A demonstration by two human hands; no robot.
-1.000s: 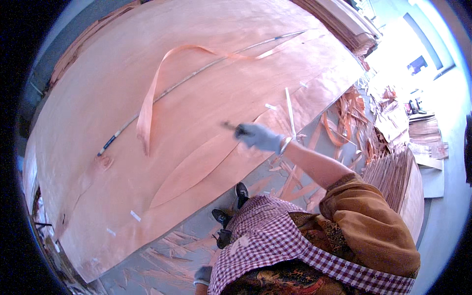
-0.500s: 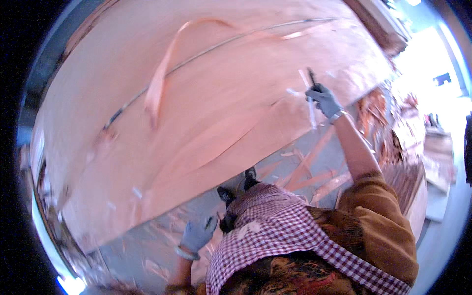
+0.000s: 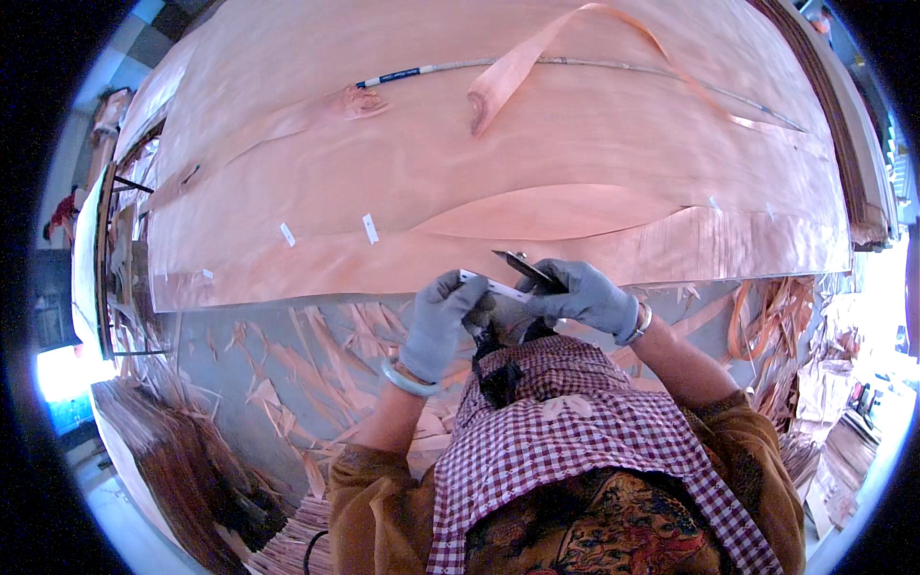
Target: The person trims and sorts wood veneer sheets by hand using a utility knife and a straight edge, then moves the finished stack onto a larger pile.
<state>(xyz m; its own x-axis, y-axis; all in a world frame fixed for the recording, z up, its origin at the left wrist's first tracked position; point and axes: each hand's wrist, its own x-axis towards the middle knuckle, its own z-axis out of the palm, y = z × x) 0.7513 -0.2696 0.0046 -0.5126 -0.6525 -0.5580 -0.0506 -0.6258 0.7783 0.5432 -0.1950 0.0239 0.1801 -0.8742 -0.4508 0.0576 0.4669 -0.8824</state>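
Both my hands, in grey gloves, meet in front of my body just over the near edge of a large wood veneer sheet (image 3: 316,201). A short white strip (image 3: 500,287) with small dark marks spans between them. My left hand (image 3: 443,324) pinches its left end. My right hand (image 3: 586,299) grips a dark knife (image 3: 529,269), blade pointing left, and its fingers also hold the strip's right end. Two small white tape pieces, a left one (image 3: 287,234) and a right one (image 3: 370,228), lie on the veneer beyond my left hand.
A long thin rod (image 3: 479,63) with a blue end lies across the sheet, under a curled veneer ribbon (image 3: 575,19). A lens-shaped split (image 3: 556,211) shows in the veneer. Scraps (image 3: 278,402) litter the floor near my feet; stacked veneer (image 3: 182,460) stands at lower left.
My right hand has come in from over the sheet with the knife and strip. My left hand has risen from beside the apron and taken the strip's other end. The view has turned.
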